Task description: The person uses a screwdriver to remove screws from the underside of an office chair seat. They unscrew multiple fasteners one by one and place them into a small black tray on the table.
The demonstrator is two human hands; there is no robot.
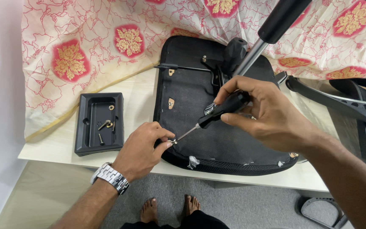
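An upturned black chair seat [200,91] lies on a pale table [140,91], its gas-lift column [261,38] sticking up toward me. My right hand [267,112] grips the black handle of a screwdriver [217,112], whose thin shaft points down-left. My left hand [142,148], with a metal wristwatch, pinches a small silver screw [172,141] at the screwdriver's tip, over the seat's front-left edge.
A black plastic tray [99,123] holding several bolts and washers sits left of the seat. A red-and-cream patterned cloth [85,46] covers the table's back. Chair parts [352,101] lie at right. My bare feet [170,208] stand on grey carpet.
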